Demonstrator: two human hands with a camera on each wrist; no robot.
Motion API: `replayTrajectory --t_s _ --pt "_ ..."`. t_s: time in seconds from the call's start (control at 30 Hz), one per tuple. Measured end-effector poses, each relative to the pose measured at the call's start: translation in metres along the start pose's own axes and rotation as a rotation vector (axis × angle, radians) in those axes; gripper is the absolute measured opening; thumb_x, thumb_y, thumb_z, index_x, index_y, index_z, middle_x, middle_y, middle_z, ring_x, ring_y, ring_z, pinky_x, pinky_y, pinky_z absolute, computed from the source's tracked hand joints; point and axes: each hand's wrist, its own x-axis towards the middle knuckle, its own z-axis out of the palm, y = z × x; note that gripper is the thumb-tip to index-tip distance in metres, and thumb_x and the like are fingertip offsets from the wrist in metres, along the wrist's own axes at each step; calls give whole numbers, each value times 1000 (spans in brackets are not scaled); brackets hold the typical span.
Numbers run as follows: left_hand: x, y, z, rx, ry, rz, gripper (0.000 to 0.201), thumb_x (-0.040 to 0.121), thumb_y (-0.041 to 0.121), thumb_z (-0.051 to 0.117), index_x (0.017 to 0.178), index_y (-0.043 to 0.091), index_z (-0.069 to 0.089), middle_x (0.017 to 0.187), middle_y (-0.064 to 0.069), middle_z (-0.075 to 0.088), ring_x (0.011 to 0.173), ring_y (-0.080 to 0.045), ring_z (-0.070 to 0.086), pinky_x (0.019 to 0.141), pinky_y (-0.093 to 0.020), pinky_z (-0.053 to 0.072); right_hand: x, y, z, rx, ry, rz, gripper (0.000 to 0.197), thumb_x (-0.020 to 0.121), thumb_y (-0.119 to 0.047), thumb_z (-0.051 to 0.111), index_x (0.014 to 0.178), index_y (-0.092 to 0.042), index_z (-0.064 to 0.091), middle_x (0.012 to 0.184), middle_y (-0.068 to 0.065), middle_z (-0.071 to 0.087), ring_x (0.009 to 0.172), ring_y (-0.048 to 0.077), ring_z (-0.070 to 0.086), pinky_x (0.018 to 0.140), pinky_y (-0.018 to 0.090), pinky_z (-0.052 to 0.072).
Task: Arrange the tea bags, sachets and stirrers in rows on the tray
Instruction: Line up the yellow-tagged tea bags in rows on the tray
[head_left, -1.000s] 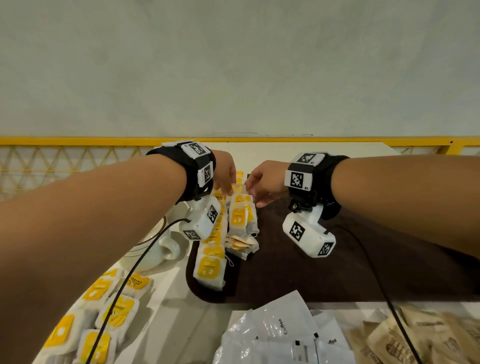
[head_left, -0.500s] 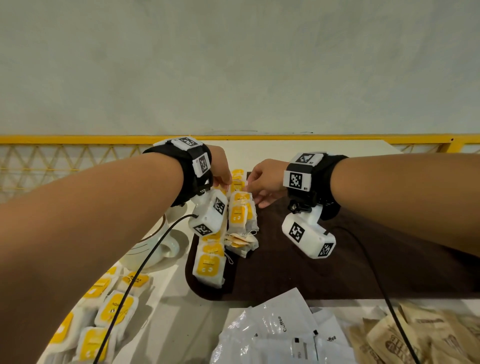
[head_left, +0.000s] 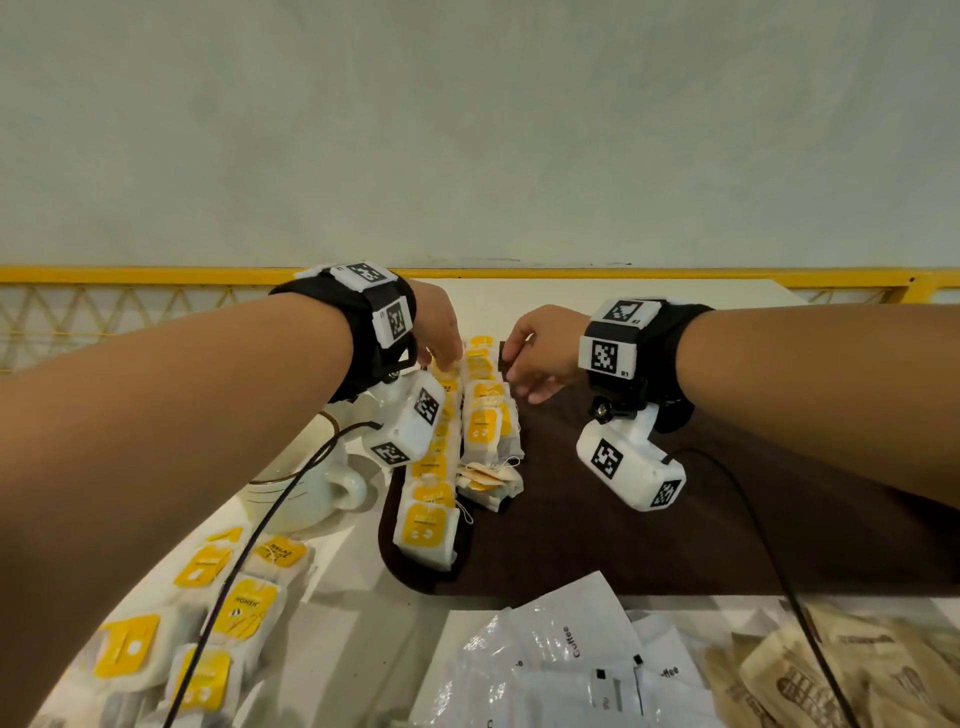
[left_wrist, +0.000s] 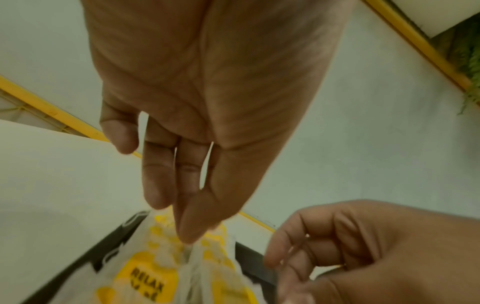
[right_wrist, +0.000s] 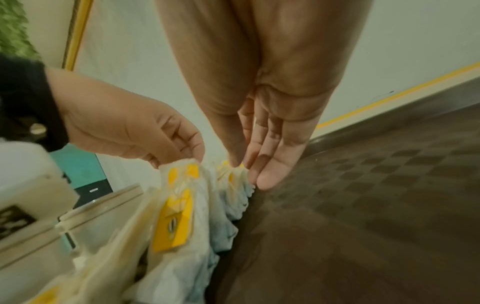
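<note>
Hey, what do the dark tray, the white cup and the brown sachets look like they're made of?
Tray: dark brown, matte, probably plastic or faux leather; the right wrist view shows an embossed checker texture.
Cup: white, smooth and glossy with a thin dark rim line, likely glazed ceramic.
Brown sachets: look like kraft paper, dull and creased with dark print.

Black wristbands (head_left: 363, 332), white marker-tagged cameras (head_left: 410, 421) — black cables (head_left: 270, 514)

The right part of the dark tray (head_left: 675, 545) is bare, so a hand can pass there. On its left side two rows of tea bags (head_left: 485, 426) block the way. Left of the tray stand a white cup (head_left: 306, 488) and loose tea bags (head_left: 244, 608); sachets (head_left: 571, 660) cover the near worktop.
</note>
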Motion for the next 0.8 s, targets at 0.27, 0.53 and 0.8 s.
replayTrajectory --t_s 0.27,0.53,0.8 --pt "-7 8 9 13 -123 119 7 86 27 68 93 27 70 74 18 64 72 -1 61 59 -19 40 -18 5 8 -161 -118 -16 27 76 3 75 101 1 63 91 15 70 79 23 71 79 33 59" --pt "7 9 19 85 -32 95 5 90 20 63 93 19 68 90 2 65 67 -5 57 80 -26 48 -12 0 14 -19 -53 98 11 90 6 55 83 -1 57 76 14 61 62 20 62 61 34 59" --pt "1 7 0 38 -95 1 34 90 50 56 89 20 70 81 11 68 69 -8 56 54 -20 37 -21 5 9 54 -117 121 21 85 -21 71 86 -3 60 79 12 66 70 21 65 67 32 59"
